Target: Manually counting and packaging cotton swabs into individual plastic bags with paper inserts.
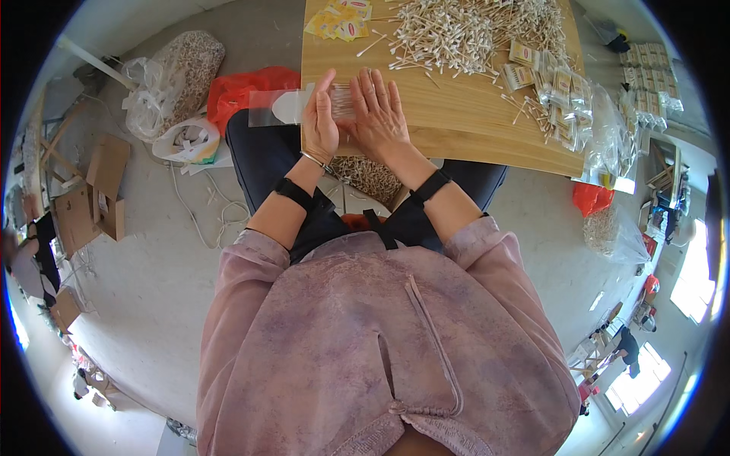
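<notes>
Seen from above, a seated person's left hand (319, 121) and right hand (378, 114) press flat together around a small bundle of cotton swabs (341, 99) at the near edge of a wooden table (456, 121), beside a clear plastic bag (277, 108). The swabs look light, thin and easily scattered, best squeezed around the middle of the bundle.

Bundle of cotton swabs (341, 99) mostly hidden between left hand (319, 121) and right hand (378, 114).

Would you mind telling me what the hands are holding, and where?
Both hands, left and right, press a bundle of cotton swabs between them; a clear bag lies beside.
</notes>
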